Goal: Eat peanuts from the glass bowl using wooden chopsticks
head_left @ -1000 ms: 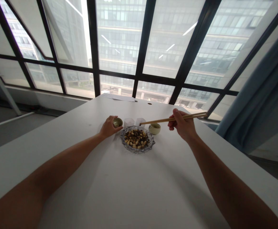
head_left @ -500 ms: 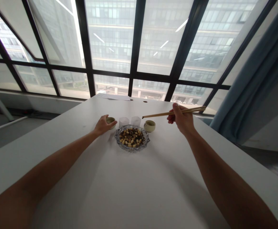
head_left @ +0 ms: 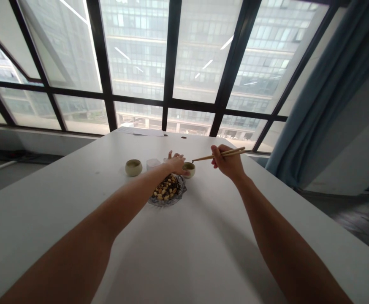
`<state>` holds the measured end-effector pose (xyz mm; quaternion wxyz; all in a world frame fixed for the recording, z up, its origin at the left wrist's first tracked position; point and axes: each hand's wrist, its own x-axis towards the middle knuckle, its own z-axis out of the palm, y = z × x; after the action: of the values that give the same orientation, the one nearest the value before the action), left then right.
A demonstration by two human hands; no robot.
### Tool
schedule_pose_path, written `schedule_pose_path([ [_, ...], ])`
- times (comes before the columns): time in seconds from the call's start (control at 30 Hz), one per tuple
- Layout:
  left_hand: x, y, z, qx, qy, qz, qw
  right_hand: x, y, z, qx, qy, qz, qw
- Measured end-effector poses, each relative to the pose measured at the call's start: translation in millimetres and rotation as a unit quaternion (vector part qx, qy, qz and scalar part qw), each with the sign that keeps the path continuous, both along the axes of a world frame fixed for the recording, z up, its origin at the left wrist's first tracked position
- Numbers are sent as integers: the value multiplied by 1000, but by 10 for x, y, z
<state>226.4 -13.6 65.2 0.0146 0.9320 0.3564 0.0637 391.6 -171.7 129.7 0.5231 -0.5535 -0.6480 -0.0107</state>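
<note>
My right hand (head_left: pixel 229 161) grips a pair of chopsticks (head_left: pixel 205 158), their tips over the rim of the right-hand cup (head_left: pixel 189 170). Something small and dark shows at the tips, too small to name. My left hand (head_left: pixel 177 163) reaches across to that same cup, fingers spread and thumb at its near left side; whether it touches is hard to see. Below the left wrist lies a glass dish (head_left: pixel 168 202) of nuts and dark seeds (head_left: pixel 165 192), partly hidden by the forearm. Another pale green cup (head_left: pixel 134 168) stands to the left.
A translucent container (head_left: pixel 153 164) stands between the cups, and another beside it is mostly behind my left hand. Papers (head_left: pixel 142 131) lie at the far edge of the white table (head_left: pixel 159 253). Windows rise behind it, with a blue curtain (head_left: pixel 307 97) at the right.
My left hand has let go of the left cup and moved right to the other cup. The chopstick tips have come down closer to the right cup. The view has shifted slightly.
</note>
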Motion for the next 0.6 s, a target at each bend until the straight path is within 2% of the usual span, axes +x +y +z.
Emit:
schedule_pose_path([
  [0.13,95,45,3,-18,21,-3,1000,40,16,-27,-17,-7,2,1000],
  [0.4,86,-80,78,26,1,-58,998,38,-11,-32,-10,-9,15,1000],
  [0.6,87,-72,79,10,-3,-43,999,119,106,-124,-90,-54,63,992],
])
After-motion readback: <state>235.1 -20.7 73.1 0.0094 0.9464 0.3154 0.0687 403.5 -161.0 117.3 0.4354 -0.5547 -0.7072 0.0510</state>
